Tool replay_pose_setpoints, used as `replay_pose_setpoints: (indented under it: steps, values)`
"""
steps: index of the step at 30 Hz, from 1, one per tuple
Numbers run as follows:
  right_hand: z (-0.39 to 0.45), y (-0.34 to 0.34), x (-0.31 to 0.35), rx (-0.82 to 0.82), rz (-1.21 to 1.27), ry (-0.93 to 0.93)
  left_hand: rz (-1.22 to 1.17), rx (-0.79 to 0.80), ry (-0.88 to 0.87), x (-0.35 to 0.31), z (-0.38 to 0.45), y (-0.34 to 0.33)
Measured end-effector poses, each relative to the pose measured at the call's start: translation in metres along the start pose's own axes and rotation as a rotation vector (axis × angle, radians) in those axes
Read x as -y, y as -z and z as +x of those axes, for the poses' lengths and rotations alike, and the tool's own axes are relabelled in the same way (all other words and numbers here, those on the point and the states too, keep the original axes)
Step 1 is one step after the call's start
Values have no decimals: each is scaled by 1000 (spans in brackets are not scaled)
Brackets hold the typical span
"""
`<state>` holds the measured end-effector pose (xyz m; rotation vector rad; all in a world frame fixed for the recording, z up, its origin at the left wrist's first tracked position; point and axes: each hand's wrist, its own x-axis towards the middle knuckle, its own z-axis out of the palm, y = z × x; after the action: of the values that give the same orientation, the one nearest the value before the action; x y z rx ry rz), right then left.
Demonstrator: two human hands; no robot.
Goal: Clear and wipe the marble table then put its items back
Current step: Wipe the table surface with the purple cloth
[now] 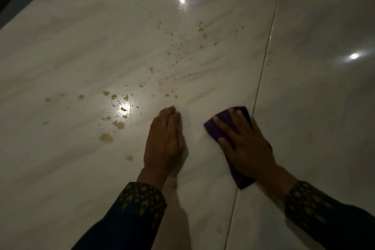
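Note:
The glossy white marble table (71,50) fills the view. Brownish spill drops and crumbs (119,124) are scattered across its middle and left. My right hand (245,144) lies flat with spread fingers on a folded purple cloth (219,126), pressing it onto the marble beside a seam line. My left hand (165,140) rests on its edge on the table, fingers straight and together, just right of the spill. It holds nothing.
A thin seam (261,75) runs from top right down to the bottom, splitting the marble into two slabs. The table's dark far-left edge (26,8) runs diagonally at top left. Bright lamp reflections (354,56) dot the surface.

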<state>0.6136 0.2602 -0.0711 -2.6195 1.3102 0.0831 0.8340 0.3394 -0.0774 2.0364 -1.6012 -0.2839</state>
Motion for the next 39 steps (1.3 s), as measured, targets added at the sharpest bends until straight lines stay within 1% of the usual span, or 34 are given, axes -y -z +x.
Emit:
replay_pose_setpoints:
  steps: [2, 4, 7, 8, 10, 12, 13, 15, 17, 21, 22, 24, 25, 27, 30, 31, 33, 35, 37, 39]
  values:
    - [17, 8, -32, -24, -3, -145, 15, -10, -7, 0, 3, -2]
    - [44, 12, -45, -53, -4, -265, 31, 7, -17, 0, 3, -3]
    - [82, 8, -13, -76, -8, -372, 19, -1, -38, 2, 4, -5]
    - [86, 4, 7, -77, 2, -366, -12, -16, -26, 2, 4, -5]
    - [74, -6, 55, -95, 30, -275, -123, -57, 46, 1, 2, -4]
    - [29, -19, 94, -80, 50, -132, -214, -100, 107, -3, -6, 5]
    - [0, -24, 104, -57, 54, -81, -229, -128, 117, -2, -12, 13]
    - [-40, -23, 95, -34, 58, -22, -152, -150, 93, 9, -27, 34]
    - [-40, -20, 66, -46, 46, -31, 0, -150, 71, 41, -50, 60]
    - [10, -12, 36, -90, 16, -278, 313, -179, 203, 130, -109, 121]
    - [22, -12, 40, -87, 13, -327, 336, -169, 242, 147, -120, 134]
    - [39, -12, 69, -60, 16, -388, 283, -158, 341, 164, -134, 144]
    - [42, -15, 93, -58, 17, -368, 243, -163, 377, 167, -136, 143]
    - [37, -24, 153, -83, 17, -223, 194, -194, 381, 167, -133, 142]
    - [-17, -44, 232, -52, 74, 33, 148, -234, 392, 172, -137, 140]
    - [-41, -48, 244, -23, 83, 83, 126, -239, 396, 174, -138, 139]
    - [-75, -48, 238, 26, 101, 125, 89, -242, 389, 175, -138, 140]
    - [-75, -45, 213, 2, 70, 64, 75, -245, 396, 176, -137, 140]
    - [-49, -40, 193, -24, 37, -92, 62, -240, 403, 179, -137, 137]
    - [-9, -35, 196, -52, 32, -255, 55, -248, 384, 178, -137, 136]
